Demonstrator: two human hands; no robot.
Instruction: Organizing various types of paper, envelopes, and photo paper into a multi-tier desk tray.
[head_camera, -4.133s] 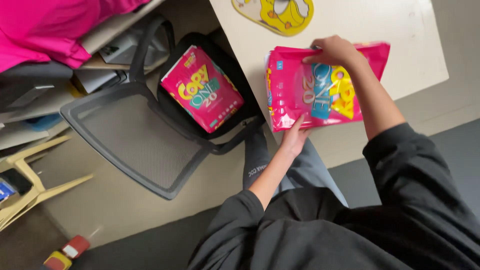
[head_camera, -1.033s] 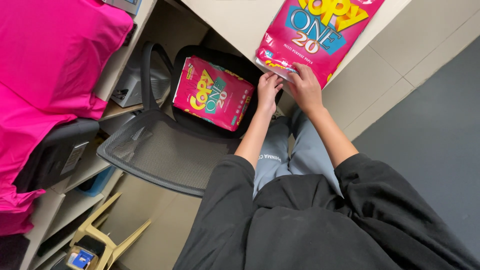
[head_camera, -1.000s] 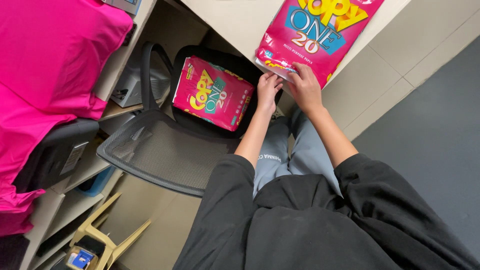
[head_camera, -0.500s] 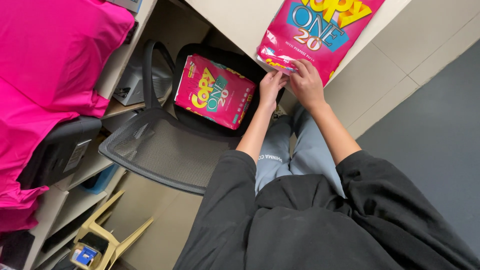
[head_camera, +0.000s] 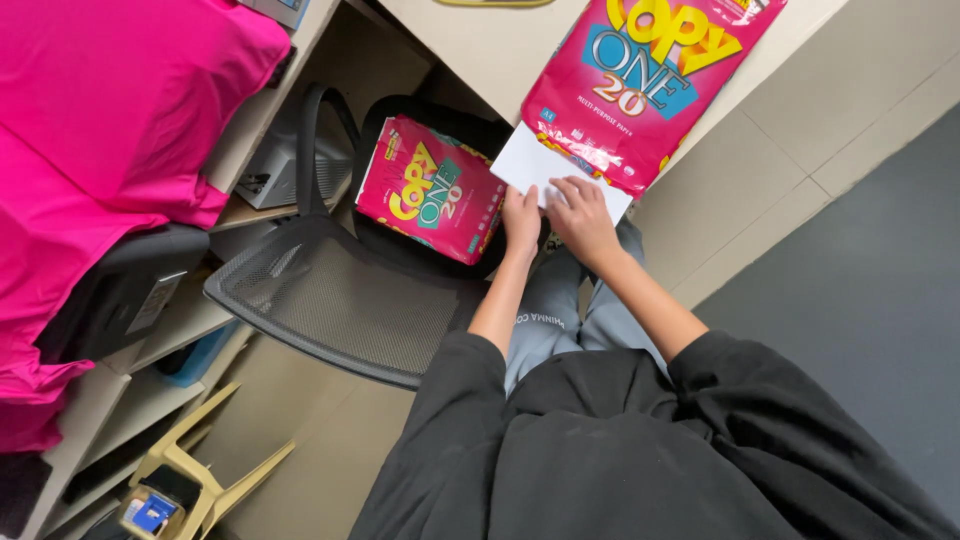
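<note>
A glossy pink paper ream packet (head_camera: 655, 85) is laid flat on the pale beige tabletop (head_camera: 480, 45), its opened end overhanging the table edge so the contents can be reached from below. A stack of white paper sheets (head_camera: 545, 170) is partly drawn out of that end. The sheets are pinched at their lower edge by the left hand (head_camera: 521, 218) and by the right hand (head_camera: 582, 215), fingers pressed on top. A second, smaller pink paper packet (head_camera: 432, 190) is propped on the black mesh office chair (head_camera: 330, 300), within reach.
</note>
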